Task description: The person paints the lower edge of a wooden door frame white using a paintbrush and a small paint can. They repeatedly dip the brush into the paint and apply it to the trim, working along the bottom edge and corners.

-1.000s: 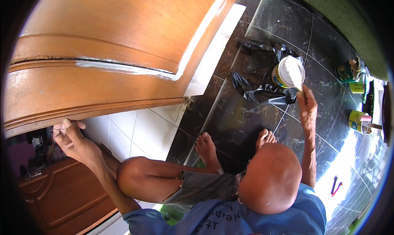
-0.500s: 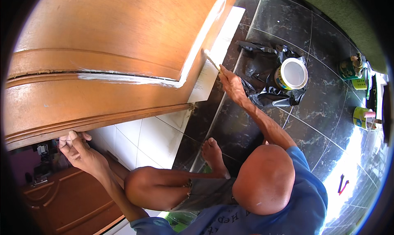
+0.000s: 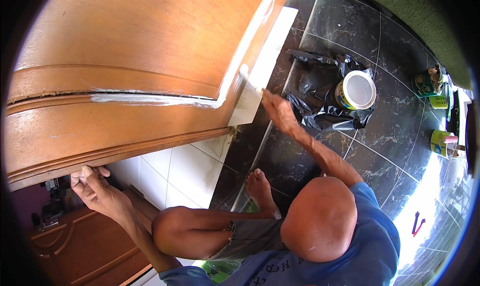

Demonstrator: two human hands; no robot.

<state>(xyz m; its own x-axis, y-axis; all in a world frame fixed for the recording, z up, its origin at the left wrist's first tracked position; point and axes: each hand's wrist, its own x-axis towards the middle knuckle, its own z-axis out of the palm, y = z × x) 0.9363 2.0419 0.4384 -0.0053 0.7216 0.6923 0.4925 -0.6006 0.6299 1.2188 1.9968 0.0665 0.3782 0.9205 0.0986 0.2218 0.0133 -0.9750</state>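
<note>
A wooden door [image 3: 145, 41] with an orange-brown finish fills the upper left, and white paint [image 3: 165, 98] runs along its panel groove and around the corner. With curled fingers, my left hand [image 3: 102, 192] grips the door's near edge. My right hand [image 3: 281, 112] is closed on a paintbrush [image 3: 254, 84]. The brush is smeared by motion, its tip at the white strip beside the panel corner; whether the bristles touch the wood I cannot tell. To the right of that hand stands a round tub of white paint [image 3: 358, 90], uncovered, on crumpled black plastic [image 3: 320, 118].
A white sheet [image 3: 277, 43] lies under the door's right edge on dark tiles [image 3: 390, 136]. Several green cans [image 3: 427, 83] stand at the far right, near a red-and-black object [image 3: 417, 224]. My bare foot [image 3: 261, 192] rests below the brush hand.
My right hand has shifted slightly left and down with the brush. More white paint shows beside the panel corner. The door's near edge and my left hand sit slightly lower.
</note>
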